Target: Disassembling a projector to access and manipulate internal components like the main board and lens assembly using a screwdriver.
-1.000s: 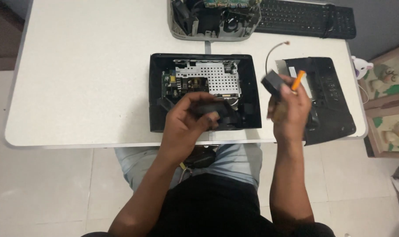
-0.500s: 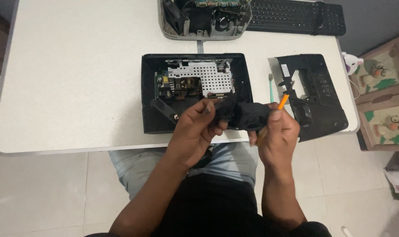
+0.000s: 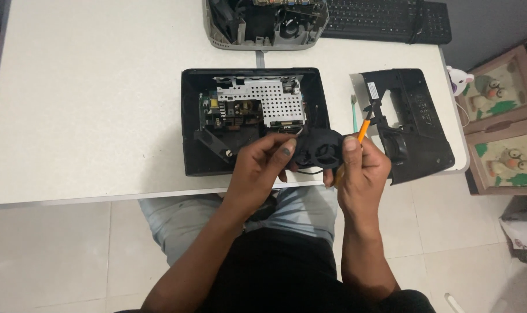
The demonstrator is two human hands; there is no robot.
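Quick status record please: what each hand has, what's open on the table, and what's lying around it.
left hand: grips the left edge of a black fan, thumb on top
right hand: holds the fan's right side together with an orange-handled screwdriver
fan position: held above the table's near edge, in front of the open case
open black case: lies flat on the white table, perforated metal shield and circuit board exposed
black cover panel: lies to the right of the case
grey opened device: at the far edge
black keyboard: far right
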